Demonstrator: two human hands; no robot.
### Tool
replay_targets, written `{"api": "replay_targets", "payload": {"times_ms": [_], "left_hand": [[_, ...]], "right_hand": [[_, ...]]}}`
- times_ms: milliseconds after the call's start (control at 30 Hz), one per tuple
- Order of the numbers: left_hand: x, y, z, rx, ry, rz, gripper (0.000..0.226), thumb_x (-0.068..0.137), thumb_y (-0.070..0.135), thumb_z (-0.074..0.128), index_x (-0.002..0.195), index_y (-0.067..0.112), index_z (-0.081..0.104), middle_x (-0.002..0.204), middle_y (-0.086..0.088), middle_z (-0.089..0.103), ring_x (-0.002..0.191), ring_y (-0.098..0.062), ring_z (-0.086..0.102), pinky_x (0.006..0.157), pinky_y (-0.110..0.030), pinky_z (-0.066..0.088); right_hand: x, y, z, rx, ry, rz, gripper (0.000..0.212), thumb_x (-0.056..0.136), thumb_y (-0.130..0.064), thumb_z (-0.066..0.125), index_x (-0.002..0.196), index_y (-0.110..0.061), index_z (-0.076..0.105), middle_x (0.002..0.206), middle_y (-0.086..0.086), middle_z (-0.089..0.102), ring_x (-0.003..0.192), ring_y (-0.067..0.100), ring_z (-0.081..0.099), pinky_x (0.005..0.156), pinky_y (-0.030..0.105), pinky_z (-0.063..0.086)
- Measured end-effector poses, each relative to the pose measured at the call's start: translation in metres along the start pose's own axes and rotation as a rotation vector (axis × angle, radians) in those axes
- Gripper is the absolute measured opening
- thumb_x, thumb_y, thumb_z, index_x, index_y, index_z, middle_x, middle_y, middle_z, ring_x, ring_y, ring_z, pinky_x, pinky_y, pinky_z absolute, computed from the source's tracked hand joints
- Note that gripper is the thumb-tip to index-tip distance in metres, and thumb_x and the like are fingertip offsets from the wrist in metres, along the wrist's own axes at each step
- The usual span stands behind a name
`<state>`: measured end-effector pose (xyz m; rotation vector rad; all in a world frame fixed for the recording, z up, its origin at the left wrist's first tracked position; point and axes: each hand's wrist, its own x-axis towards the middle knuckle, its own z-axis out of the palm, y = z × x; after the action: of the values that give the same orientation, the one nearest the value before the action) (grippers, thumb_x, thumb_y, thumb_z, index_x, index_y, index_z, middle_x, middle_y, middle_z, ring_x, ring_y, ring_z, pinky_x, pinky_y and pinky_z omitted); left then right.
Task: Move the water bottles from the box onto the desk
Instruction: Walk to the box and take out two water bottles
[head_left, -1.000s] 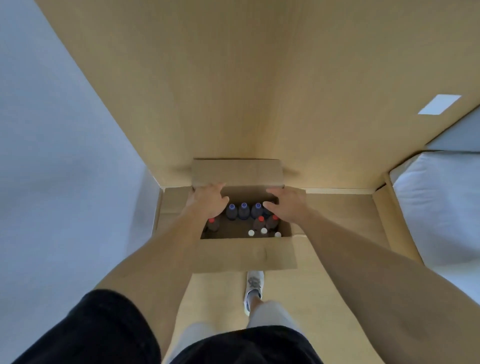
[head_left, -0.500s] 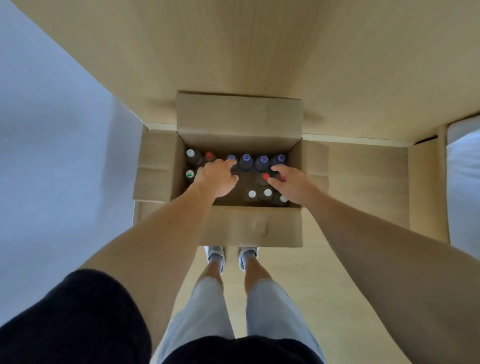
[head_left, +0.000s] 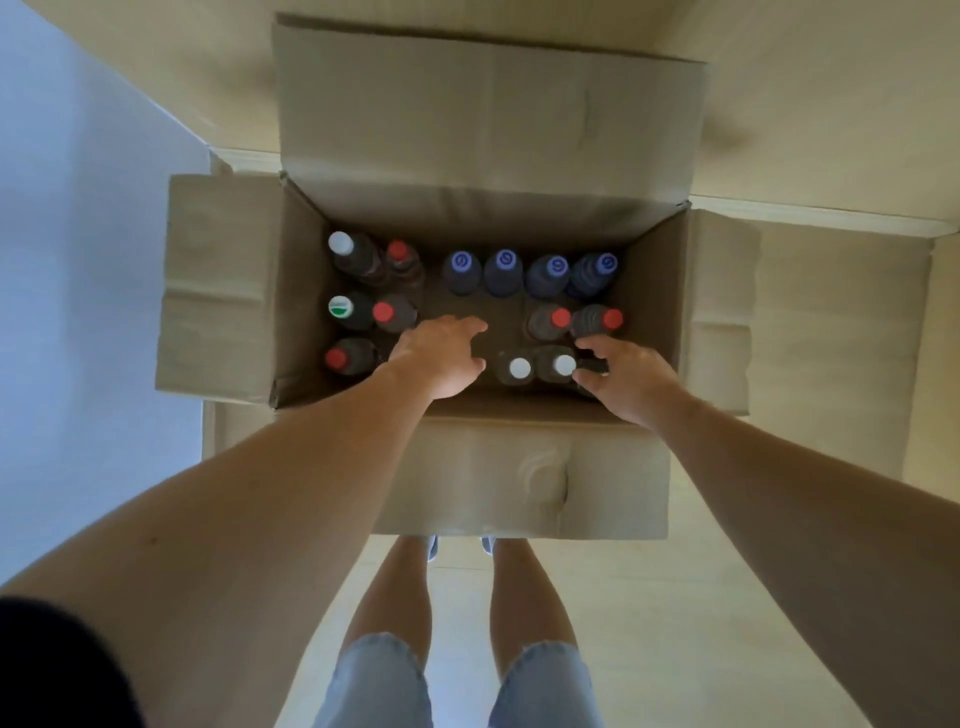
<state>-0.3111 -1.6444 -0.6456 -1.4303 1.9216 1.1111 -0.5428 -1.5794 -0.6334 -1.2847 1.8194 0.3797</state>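
The box (head_left: 467, 467) stands open on the floor with all 4 flaps folded out; the upright water bottles (head_left: 504, 273) inside have not been lifted. Compared with 1 second ago, both hands have dropped from the box rim to cap level, and the view has closed in over the opening.

Left hand (head_left: 441, 353): fingers spread and relaxed over the bare centre gap, holding nothing.

Right hand (head_left: 623, 376): fingers curled beside the white-capped bottle (head_left: 563, 365) at the near right corner; whether they have closed on a bottle cannot be told.

Judgement: the first pickup is starting, with no bottle transferred yet.
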Motion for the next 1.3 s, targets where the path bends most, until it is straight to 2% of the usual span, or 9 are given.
{"api": "replay_targets", "payload": {"times_ms": [267, 367, 500, 667, 833, 1000, 1167, 1300], "left_hand": [[0.077, -0.012, 0.045, 0.047, -0.083, 0.050, 0.073, 0.093, 0.042, 0.066, 0.155, 0.031, 0.030, 0.156, -0.003, 0.040, 0.140, -0.028, 0.041, 0.113, -0.044, 0.039], [0.103, -0.014, 0.061, 0.071, -0.115, 0.060, 0.074, 0.088, 0.043, 0.072, 0.151, 0.032, 0.036, 0.152, -0.004, 0.045, 0.137, -0.029, 0.046, 0.110, -0.043, 0.042], [0.131, -0.012, 0.081, 0.062, -0.158, 0.123, 0.072, 0.079, 0.038, 0.081, 0.143, 0.030, 0.047, 0.138, -0.005, 0.057, 0.127, -0.029, 0.054, 0.105, -0.045, 0.046], [0.151, -0.014, 0.097, 0.062, -0.193, 0.154, 0.080, 0.075, 0.038, 0.084, 0.144, 0.026, 0.046, 0.139, -0.006, 0.056, 0.127, -0.029, 0.053, 0.106, -0.045, 0.045], [0.162, -0.013, 0.103, 0.031, -0.180, 0.191, 0.073, 0.074, 0.038, 0.085, 0.137, 0.025, 0.052, 0.130, -0.005, 0.060, 0.119, -0.027, 0.057, 0.102, -0.043, 0.047], [0.162, -0.017, 0.102, -0.042, -0.179, 0.226, 0.063, 0.078, 0.029, 0.083, 0.135, 0.024, 0.056, 0.128, -0.004, 0.064, 0.118, -0.025, 0.058, 0.101, -0.038, 0.047], [0.156, -0.031, 0.091, -0.113, -0.217, 0.182, 0.066, 0.077, 0.027, 0.084, 0.137, 0.027, 0.055, 0.131, -0.001, 0.063, 0.121, -0.022, 0.056, 0.100, -0.034, 0.043], [0.138, -0.044, 0.072, -0.164, -0.184, 0.143, 0.074, 0.071, 0.029, 0.087, 0.137, 0.032, 0.054, 0.131, 0.003, 0.061, 0.120, -0.019, 0.056, 0.100, -0.035, 0.045]], "right_hand": [[0.075, 0.023, 0.030, -0.169, -0.113, -0.045, 0.060, 0.091, -0.038, 0.067, 0.146, -0.034, 0.042, 0.143, 0.006, 0.052, 0.129, 0.032, 0.050, 0.107, 0.042, 0.043], [0.099, 0.030, 0.040, -0.230, -0.170, -0.082, 0.062, 0.088, -0.036, 0.071, 0.143, -0.035, 0.044, 0.141, 0.005, 0.054, 0.127, 0.032, 0.052, 0.105, 0.043, 0.045], [0.123, 0.037, 0.059, -0.322, -0.215, -0.133, 0.079, 0.084, -0.038, 0.076, 0.150, -0.033, 0.034, 0.148, 0.004, 0.047, 0.134, 0.030, 0.046, 0.109, 0.045, 0.041], [0.144, 0.042, 0.074, -0.369, -0.207, -0.159, 0.092, 0.079, -0.039, 0.080, 0.153, -0.032, 0.026, 0.148, 0.004, 0.048, 0.134, 0.030, 0.046, 0.110, 0.048, 0.039], [0.155, 0.047, 0.083, -0.370, -0.155, -0.176, 0.072, 0.083, -0.037, 0.075, 0.145, -0.032, 0.037, 0.138, 0.003, 0.056, 0.125, 0.029, 0.054, 0.105, 0.046, 0.043], [0.150, 0.050, 0.085, -0.294, -0.109, -0.192, 0.063, 0.089, -0.032, 0.069, 0.146, -0.030, 0.041, 0.139, 0.003, 0.056, 0.125, 0.027, 0.054, 0.105, 0.044, 0.043], [0.136, 0.044, 0.073, -0.182, -0.132, -0.192, 0.058, 0.088, -0.030, 0.072, 0.141, -0.029, 0.048, 0.137, 0.003, 0.057, 0.124, 0.026, 0.054, 0.103, 0.042, 0.045], [0.118, 0.039, 0.052, -0.050, -0.160, -0.245, 0.055, 0.081, -0.025, 0.080, 0.131, -0.025, 0.057, 0.131, 0.002, 0.060, 0.122, 0.024, 0.055, 0.103, 0.043, 0.044]]}}
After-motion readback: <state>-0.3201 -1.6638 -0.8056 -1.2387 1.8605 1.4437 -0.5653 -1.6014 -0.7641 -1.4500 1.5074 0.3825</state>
